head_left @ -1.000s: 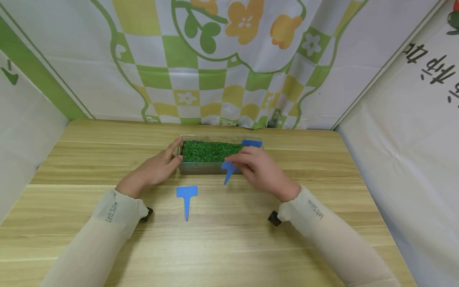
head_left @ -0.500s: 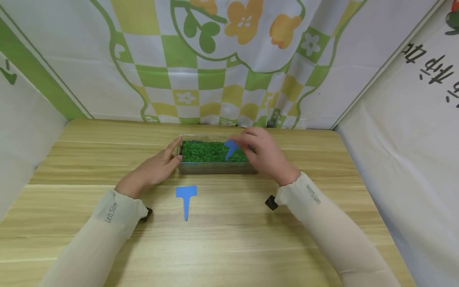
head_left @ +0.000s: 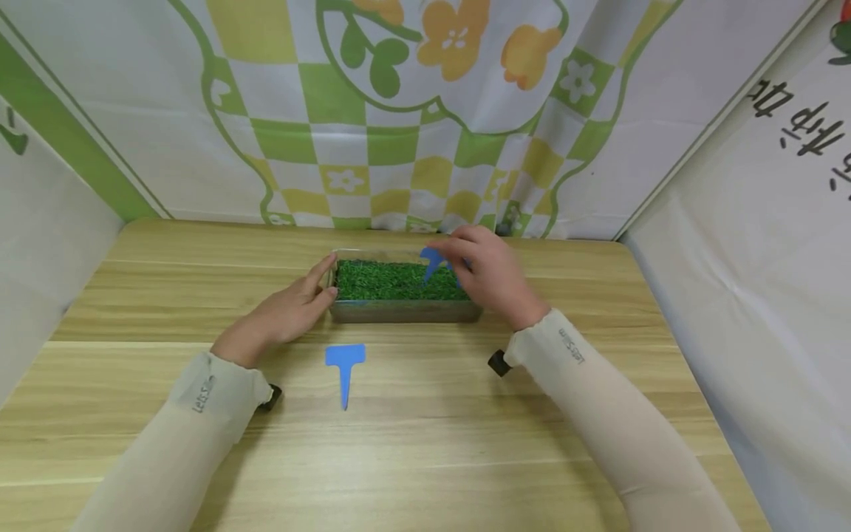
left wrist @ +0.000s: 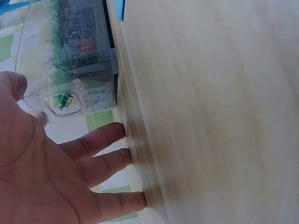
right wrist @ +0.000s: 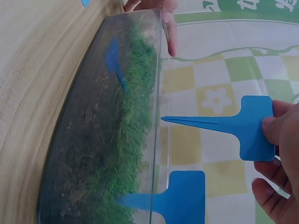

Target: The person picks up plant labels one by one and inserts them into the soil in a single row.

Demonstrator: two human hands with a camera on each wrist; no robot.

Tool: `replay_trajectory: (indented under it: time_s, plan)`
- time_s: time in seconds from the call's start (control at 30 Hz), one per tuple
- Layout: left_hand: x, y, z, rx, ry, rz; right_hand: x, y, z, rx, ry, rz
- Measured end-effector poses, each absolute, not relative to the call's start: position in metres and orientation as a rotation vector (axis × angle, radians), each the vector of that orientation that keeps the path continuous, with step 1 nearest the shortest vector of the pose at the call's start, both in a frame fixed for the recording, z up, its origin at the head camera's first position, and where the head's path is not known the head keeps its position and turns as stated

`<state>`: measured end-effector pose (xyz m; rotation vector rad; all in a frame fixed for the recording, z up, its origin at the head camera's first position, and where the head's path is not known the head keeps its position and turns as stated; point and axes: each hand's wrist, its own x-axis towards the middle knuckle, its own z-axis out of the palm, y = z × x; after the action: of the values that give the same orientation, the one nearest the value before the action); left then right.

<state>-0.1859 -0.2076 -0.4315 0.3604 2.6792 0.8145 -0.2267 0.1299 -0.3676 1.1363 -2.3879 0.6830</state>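
Observation:
A clear plastic box [head_left: 405, 314] with green artificial-looking grass [head_left: 379, 281] over dark filling stands near the table's back edge. My left hand [head_left: 279, 314] touches its left end with thumb and a finger; in the left wrist view, the other fingers extend straight to the table. Between thumb and fingers, my right hand [head_left: 495, 277] pinches a blue T-shaped plant label [right wrist: 257, 128] by its wide head. Its pointed tip hangs over the grass, apart from it. A second blue plant label [right wrist: 187, 196] stands in the grass at the right end, mostly hidden by my right hand in the head view.
A third blue plant label [head_left: 345, 358] lies flat on the wooden table [head_left: 412, 458], in front of the box. Right behind the table hangs a checked, flowered curtain [head_left: 399, 162]. White cloth walls flank both sides.
My right hand has carried its plant label from in front of the box, up and back over the grass. My left hand stays at the box's left end.

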Motion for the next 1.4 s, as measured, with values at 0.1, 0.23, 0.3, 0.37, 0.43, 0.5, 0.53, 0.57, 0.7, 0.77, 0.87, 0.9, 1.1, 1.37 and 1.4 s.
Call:
replay_trajectory:
  time_s: [0.1, 0.23, 0.3, 0.37, 0.43, 0.5, 0.53, 0.57, 0.7, 0.77, 0.87, 0.9, 1.1, 1.37, 1.4]
  plan:
    - [-0.185, -0.208, -0.431, 0.363, 2.674, 0.823, -0.229, 0.125, -0.368, 1.148, -2.402, 0.658]
    - [-0.185, -0.208, -0.431, 0.366, 2.675, 0.821, -0.234, 0.118, -0.372, 1.172, -2.389, 0.636]
    - [-0.185, -0.208, -0.431, 0.365, 2.676, 0.822, -0.236, 0.116, -0.374, 1.176, -2.386, 0.626]
    - [-0.185, -0.208, -0.431, 0.364, 2.676, 0.824, -0.238, 0.114, -0.375, 1.177, -2.387, 0.612]
    - [-0.185, -0.208, -0.431, 0.363, 2.678, 0.822, -0.24, 0.113, -0.376, 1.175, -2.39, 0.598]
    - [-0.185, -0.208, -0.431, 0.366, 2.677, 0.819, -0.241, 0.112, -0.378, 1.172, -2.39, 0.585]
    - [-0.185, -0.208, -0.431, 0.365, 2.678, 0.819, -0.242, 0.112, -0.379, 1.17, -2.392, 0.576]
    - [-0.186, -0.209, -0.431, 0.365, 2.679, 0.818, -0.242, 0.111, -0.38, 1.166, -2.396, 0.567]
    - [-0.186, -0.209, -0.433, 0.361, 2.682, 0.823, -0.244, 0.11, -0.384, 1.159, -2.433, 0.509]
    - [-0.187, -0.209, -0.435, 0.357, 2.682, 0.827, -0.243, 0.109, -0.387, 1.157, -2.459, 0.483]
    - [-0.188, -0.209, -0.437, 0.356, 2.68, 0.831, -0.244, 0.108, -0.39, 1.154, -2.489, 0.463]
    - [-0.188, -0.209, -0.437, 0.353, 2.679, 0.832, -0.244, 0.108, -0.39, 1.149, -2.501, 0.458]
    - [-0.189, -0.209, -0.438, 0.358, 2.683, 0.834, -0.242, 0.106, -0.392, 1.128, -2.567, 0.418]
    - [-0.188, -0.209, -0.436, 0.362, 2.677, 0.835, -0.243, 0.103, -0.399, 1.136, -2.585, 0.361]
    - [-0.188, -0.208, -0.436, 0.362, 2.678, 0.837, -0.243, 0.102, -0.399, 1.134, -2.589, 0.358]
